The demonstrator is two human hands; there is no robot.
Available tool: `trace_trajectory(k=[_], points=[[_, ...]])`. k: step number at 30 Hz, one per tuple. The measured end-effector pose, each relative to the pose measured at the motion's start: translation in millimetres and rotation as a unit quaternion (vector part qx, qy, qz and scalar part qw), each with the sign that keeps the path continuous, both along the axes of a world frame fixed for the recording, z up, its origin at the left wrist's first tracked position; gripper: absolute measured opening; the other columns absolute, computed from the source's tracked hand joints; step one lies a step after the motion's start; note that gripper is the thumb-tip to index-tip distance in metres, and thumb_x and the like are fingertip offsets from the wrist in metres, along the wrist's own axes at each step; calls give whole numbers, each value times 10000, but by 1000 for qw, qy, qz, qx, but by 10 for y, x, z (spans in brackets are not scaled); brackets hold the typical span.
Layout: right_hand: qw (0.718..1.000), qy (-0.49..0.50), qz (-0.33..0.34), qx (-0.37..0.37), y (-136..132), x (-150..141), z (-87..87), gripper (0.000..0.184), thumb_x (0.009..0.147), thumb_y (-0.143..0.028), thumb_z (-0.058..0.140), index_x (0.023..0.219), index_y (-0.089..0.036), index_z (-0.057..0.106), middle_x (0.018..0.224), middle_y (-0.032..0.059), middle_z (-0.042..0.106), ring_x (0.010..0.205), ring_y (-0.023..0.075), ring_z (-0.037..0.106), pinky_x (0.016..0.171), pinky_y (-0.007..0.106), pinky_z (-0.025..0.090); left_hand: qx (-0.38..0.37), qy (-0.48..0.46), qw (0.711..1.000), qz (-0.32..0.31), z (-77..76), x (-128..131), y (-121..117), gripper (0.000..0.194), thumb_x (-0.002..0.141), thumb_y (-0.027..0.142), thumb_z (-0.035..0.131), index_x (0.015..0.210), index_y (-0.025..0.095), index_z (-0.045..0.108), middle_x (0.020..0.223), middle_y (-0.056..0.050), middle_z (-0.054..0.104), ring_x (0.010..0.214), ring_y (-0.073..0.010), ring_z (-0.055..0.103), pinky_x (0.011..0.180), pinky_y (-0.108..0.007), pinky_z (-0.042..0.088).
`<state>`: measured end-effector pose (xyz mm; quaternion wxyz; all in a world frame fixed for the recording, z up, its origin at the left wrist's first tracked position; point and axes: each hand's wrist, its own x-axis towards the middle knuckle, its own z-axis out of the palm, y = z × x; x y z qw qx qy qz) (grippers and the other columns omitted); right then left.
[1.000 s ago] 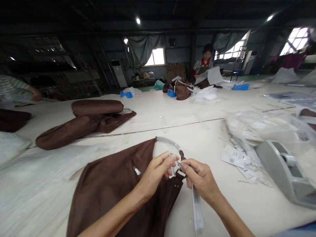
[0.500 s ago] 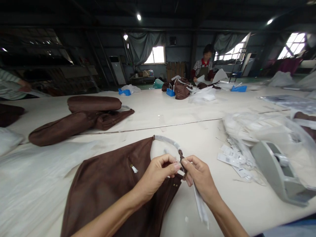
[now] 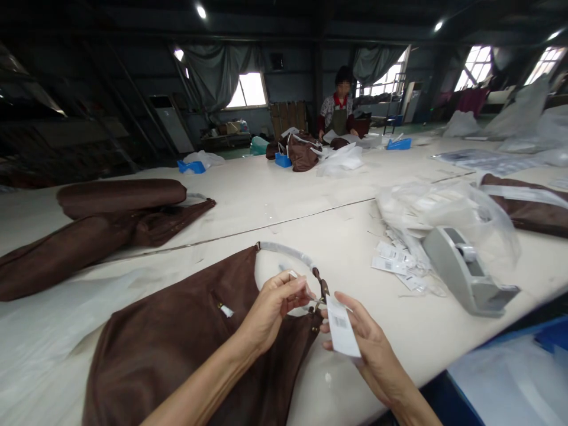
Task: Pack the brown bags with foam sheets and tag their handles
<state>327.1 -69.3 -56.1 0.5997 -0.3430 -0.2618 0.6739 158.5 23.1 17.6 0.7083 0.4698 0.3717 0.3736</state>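
A brown bag (image 3: 177, 331) lies flat on the white table in front of me. Its handle (image 3: 284, 253) is wrapped in clear plastic. My left hand (image 3: 270, 307) is closed in a pinch at the handle's end, by the metal ring (image 3: 322, 289). My right hand (image 3: 364, 340) holds a white barcode tag (image 3: 341, 325) between thumb and fingers, right beside that ring. The tag faces up toward me.
A grey tape dispenser (image 3: 465, 272) stands to the right, with loose tags (image 3: 394, 266) and clear plastic bags (image 3: 444, 207) by it. More brown bags (image 3: 102, 219) lie at the left. A person (image 3: 339, 109) works at the far end. A blue bin (image 3: 532, 367) is at bottom right.
My right hand has turned the white tag up so its barcode shows. The view has shifted right. My left hand keeps its pinch at the handle end.
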Motion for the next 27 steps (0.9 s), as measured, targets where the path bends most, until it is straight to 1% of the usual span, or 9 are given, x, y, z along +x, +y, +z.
trace_trajectory(k=[3,6,9,11,13,15,19,22,27], points=[[987,-142,-39,66,60,5,-97,463,698,-322,845,1131,-281,685,1055,51,704,926,237,662,813,359,523,-13,-3,1000,13,-44,11,6,256,803,342,747,738,136,610,751,-43,655,728,-144,622,756,-244,511],[938,-285,-130,148,159,37,-141,245,848,-413,705,1056,-291,742,840,22,630,744,178,605,721,320,501,-51,-15,998,37,-84,23,27,223,796,279,761,743,126,608,698,-30,635,665,-120,607,693,-211,511],[885,-382,-196,178,235,60,-105,215,901,-423,640,1025,-301,766,947,48,572,904,193,591,809,315,493,-147,-75,985,54,-109,26,62,195,850,207,699,718,126,580,635,2,561,595,-104,570,620,-208,514],[886,-380,-203,174,270,53,-65,219,897,-435,644,1005,-287,764,1096,66,578,1058,217,571,915,329,475,-217,-134,965,55,-110,24,84,218,906,191,620,705,122,572,620,12,519,581,-104,561,606,-227,528],[913,-324,-194,154,304,29,-45,247,896,-453,639,1010,-260,744,1112,65,622,1068,221,583,947,342,471,-260,-181,947,52,-104,22,93,195,941,184,561,776,100,622,640,4,533,585,-104,565,598,-233,537],[936,-264,-194,126,345,3,-43,290,898,-473,627,1036,-235,717,1003,51,675,1000,218,611,926,348,485,-266,-197,942,53,-105,22,86,137,932,142,557,948,76,676,724,-23,612,588,-95,571,582,-218,535],[934,-283,-158,148,435,40,6,308,939,-473,558,1067,-219,674,984,39,684,1003,211,607,937,344,467,-202,-156,966,40,-180,18,36,313,837,31,632,1137,93,694,1149,-121,695,607,-67,596,623,-189,557],[900,-383,-66,200,479,152,121,278,978,-438,486,985,-212,647,947,30,647,945,194,595,895,333,461,-156,-134,979,22,-288,17,4,363,795,65,729,1147,154,717,1366,-115,597,666,-53,625,646,-149,549],[800,-558,38,217,506,279,239,299,1016,-400,387,868,-206,558,880,28,577,859,191,550,792,328,454,-106,-98,989,15,-394,52,-14,466,747,157,821,1195,222,706,1440,-91,536,702,-50,625,576,-118,500]])
